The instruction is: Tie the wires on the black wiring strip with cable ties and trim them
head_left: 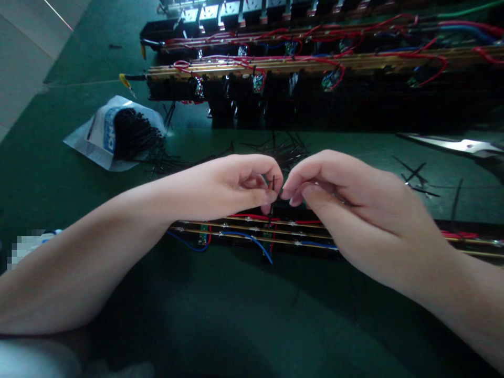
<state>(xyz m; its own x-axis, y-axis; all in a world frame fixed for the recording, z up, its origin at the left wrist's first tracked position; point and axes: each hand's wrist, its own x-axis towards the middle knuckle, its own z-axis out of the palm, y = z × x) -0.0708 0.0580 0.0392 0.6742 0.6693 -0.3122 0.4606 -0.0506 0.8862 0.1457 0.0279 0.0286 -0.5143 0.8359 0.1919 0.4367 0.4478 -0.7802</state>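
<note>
My left hand (240, 189) pinches a thin black cable tie (273, 184) between thumb and forefinger, with the strip standing up above the thumb. Close to its right, my right hand (362, 202) has its thumb and fingers drawn together; whether anything is between them is hidden. Below both hands lies a long black power strip body with brass rails (291, 234), red and blue wires and small green circuit boards (203, 234). A blue wire (255, 241) curves out over its near edge. The right hand and forearm cover part of the rails.
Behind the hands are a pile of loose cable ties (289, 149) and an open plastic bag (100, 131) full of them. Scissors (460, 144) lie at right, near several scattered ties (417, 176). More wired strips (244, 65) line the back of the green table (220, 315).
</note>
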